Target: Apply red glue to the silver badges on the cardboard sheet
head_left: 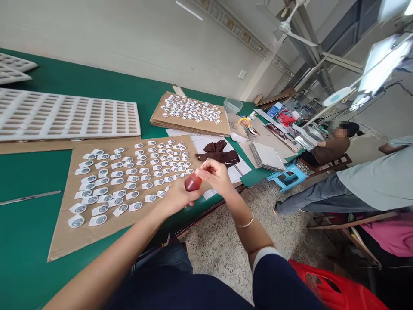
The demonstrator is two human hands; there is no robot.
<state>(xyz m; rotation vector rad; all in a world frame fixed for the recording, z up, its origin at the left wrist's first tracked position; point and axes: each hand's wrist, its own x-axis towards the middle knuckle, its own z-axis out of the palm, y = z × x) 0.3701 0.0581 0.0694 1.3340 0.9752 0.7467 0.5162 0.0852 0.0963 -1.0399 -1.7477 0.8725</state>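
Note:
My left hand is wrapped round a reddish-brown rounded object at the front edge of the green table. Thumb and fingers of my right hand are pinched together at the top end of that object; anything small between them is too tiny to make out. Left of my hands, a cardboard sheet bears rows of small round pieces with white paper tabs. Just behind my right hand, a dark brown cloth lies on white papers.
White slotted foam trays lie at the left, near a metal ruler. Stacked cardboard with more round pieces stands behind. A spiral notebook, a blue stool, a red chair and other people are at the right.

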